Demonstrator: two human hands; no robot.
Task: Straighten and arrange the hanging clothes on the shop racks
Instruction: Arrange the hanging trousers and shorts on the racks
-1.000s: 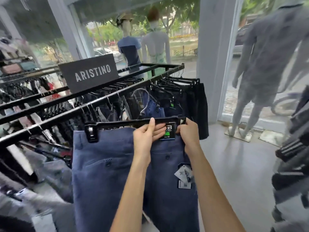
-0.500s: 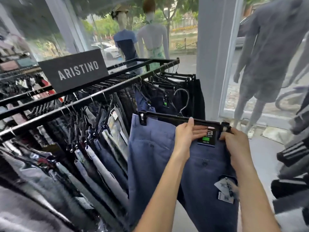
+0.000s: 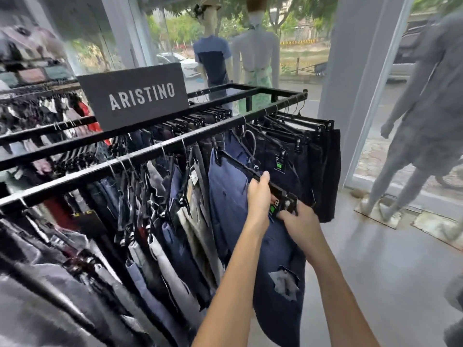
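Grey floor, prob concrete; black rack w/ trousers by window

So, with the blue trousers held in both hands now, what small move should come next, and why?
Probably lift the hanger and set its hook over the front rail. The left hand and right hand both grip the hanger, the blue trousers hang tilted, and the hook appears to sit just below the rail, in the gap beside the dark shorts.
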